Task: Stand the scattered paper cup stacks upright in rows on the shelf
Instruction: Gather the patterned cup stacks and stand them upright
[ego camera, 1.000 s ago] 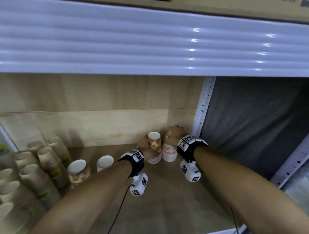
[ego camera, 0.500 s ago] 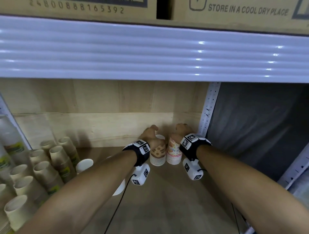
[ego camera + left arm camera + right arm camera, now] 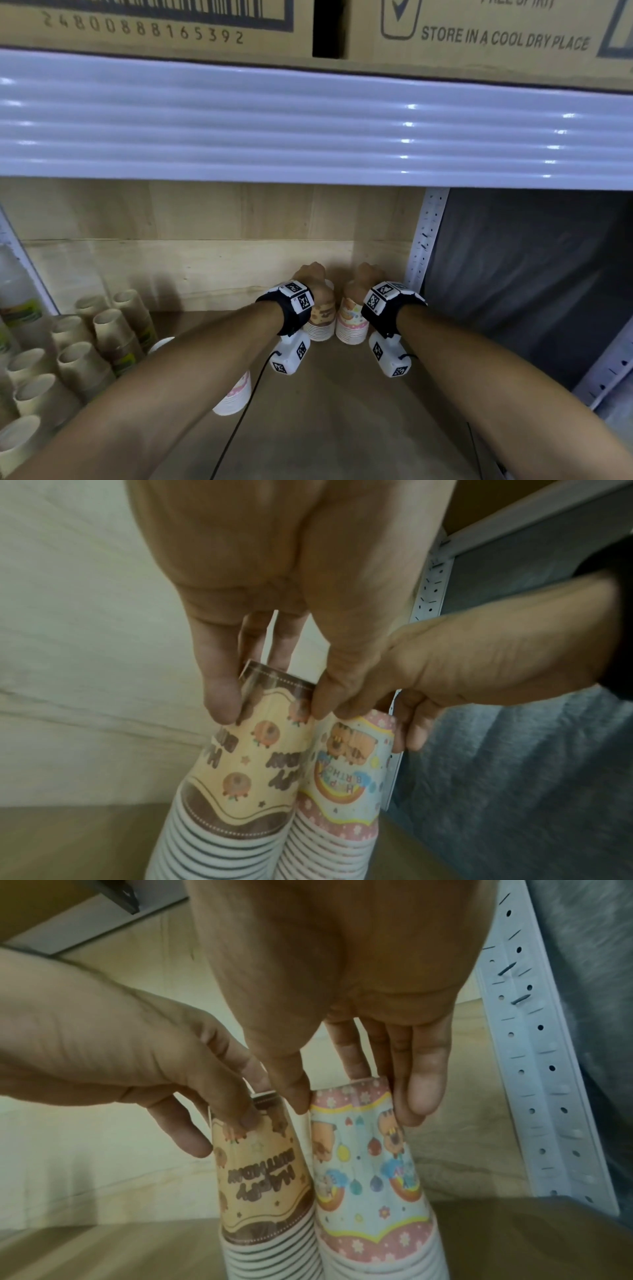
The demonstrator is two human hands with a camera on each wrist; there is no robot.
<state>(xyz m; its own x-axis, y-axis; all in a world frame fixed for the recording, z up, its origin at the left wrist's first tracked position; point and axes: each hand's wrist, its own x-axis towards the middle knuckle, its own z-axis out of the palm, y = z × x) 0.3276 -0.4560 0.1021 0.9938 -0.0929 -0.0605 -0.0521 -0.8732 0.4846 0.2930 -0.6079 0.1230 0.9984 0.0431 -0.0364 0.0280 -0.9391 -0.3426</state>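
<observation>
Two printed cup stacks stand rim-down, side by side, at the back right corner of the wooden shelf (image 3: 342, 428). My left hand (image 3: 308, 274) grips the top of the brown-and-cream stack (image 3: 320, 317) (image 3: 253, 764) (image 3: 260, 1172), thumb and fingers pinching its upper end. My right hand (image 3: 368, 274) grips the top of the pink-and-blue stack (image 3: 351, 323) (image 3: 366, 1172) (image 3: 346, 772) the same way. The two stacks touch along their sides. Another pink printed stack (image 3: 236, 394) stands half hidden under my left forearm.
Several plain tan cup stacks (image 3: 85, 356) stand in rows at the left. A plastic bottle (image 3: 17, 294) stands at the far left. A perforated white upright (image 3: 426, 240) and grey cloth (image 3: 531, 274) bound the right side. The shelf above (image 3: 308, 130) carries cardboard boxes.
Both hands have pushed the two printed stacks back toward the rear wall and brought them upright against each other. The view has tilted upward.
</observation>
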